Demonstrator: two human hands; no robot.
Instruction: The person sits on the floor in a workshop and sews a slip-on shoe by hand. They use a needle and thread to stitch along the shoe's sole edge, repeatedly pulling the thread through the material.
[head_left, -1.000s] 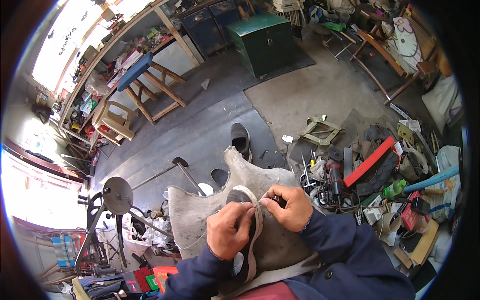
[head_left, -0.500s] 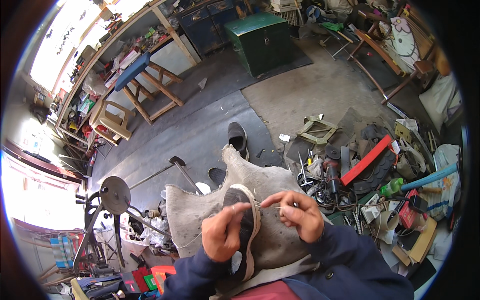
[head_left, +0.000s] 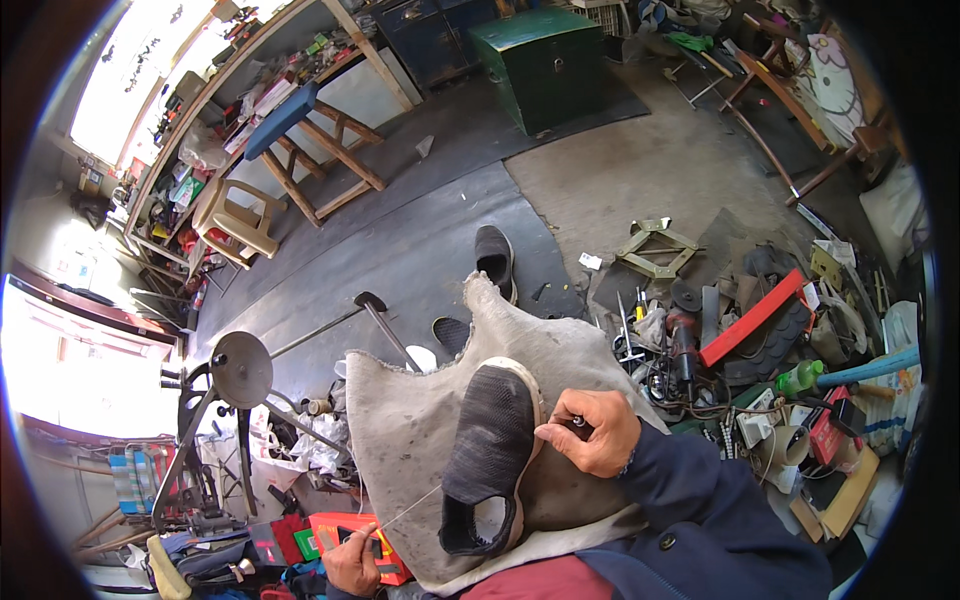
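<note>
Dark shoe (head_left: 490, 430) lies on grey cloth (head_left: 395, 430); remotely, I see the left hand (head_left: 352, 564) pinching thread (head_left: 411, 508), the right hand (head_left: 602, 436) gripping a tool (head_left: 580, 421) (mostly hidden). Pulling too hard could snap the thread.

The left hand (head_left: 354, 563) is now off the shoe (head_left: 488, 430), past the lower left edge of the cloth (head_left: 390, 440), the thread (head_left: 412, 507) stretched straight toward it; the shoe's upper lies newly uncovered.
</note>
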